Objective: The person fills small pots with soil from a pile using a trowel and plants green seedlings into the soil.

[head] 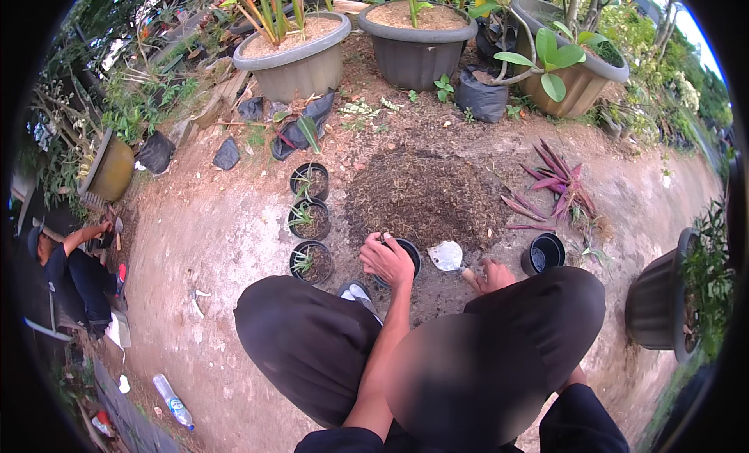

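My left hand (386,260) lies on the rim of a small black plastic pot (414,260), fingers curled over its left side; the hand hides most of what the pot holds. To its right, my right hand (494,275) is at the wooden handle of a trowel (447,256), whose soil-stained blade rests on the ground pointing left. Another black pot (543,254), with no plant in it, stands by my right knee. Just beyond both hands spreads a heap of dark loose soil mix (430,198). Three small black pots with spiky green seedlings (310,262) form a column at the left.
Uprooted purple-leaved plants (562,184) lie right of the heap. Large planters (416,46) line the far side; another planter (658,301) stands at the right. Pruning shears (198,301) and a plastic bottle (173,401) lie at the left. A co-worker (76,271) crouches at the far left.
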### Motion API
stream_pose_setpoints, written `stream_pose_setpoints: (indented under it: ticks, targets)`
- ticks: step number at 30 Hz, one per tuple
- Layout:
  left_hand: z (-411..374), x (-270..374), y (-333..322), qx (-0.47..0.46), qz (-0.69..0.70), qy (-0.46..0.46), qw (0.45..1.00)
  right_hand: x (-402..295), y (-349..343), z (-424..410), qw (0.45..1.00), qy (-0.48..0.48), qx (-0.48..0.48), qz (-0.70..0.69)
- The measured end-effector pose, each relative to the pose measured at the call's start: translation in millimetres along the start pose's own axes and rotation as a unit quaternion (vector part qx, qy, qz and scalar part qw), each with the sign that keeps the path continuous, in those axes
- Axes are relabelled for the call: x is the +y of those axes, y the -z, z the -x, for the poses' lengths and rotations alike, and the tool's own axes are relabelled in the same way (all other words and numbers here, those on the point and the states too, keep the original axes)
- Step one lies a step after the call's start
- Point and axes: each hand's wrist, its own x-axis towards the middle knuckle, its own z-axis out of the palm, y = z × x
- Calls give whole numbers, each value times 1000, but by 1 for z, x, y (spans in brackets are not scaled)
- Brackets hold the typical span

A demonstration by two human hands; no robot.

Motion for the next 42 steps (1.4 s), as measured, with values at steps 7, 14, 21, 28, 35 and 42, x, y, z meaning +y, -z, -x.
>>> stream_pose_setpoints:
  ticks: [7,14,21,28,35,42]
  targets:
    - [31,85,-25,-116,233,-145,955,7,96,-37,995,56,-28,78]
    - [124,182,-55,-418,350,-135,827,81,165,10,996,-26,85,-20]
    - [184,237,-106,-609,276,-212,712,194,195,48,955,-224,179,-72]
    - [265,278,-153,-691,204,-298,627,364,152,45,895,-420,146,-44]
    - [301,291,-237,-573,21,-555,602,356,115,-23,873,-477,43,-85]
    - [324,297,-236,-561,-23,-622,546,365,114,-19,881,-447,154,-26]
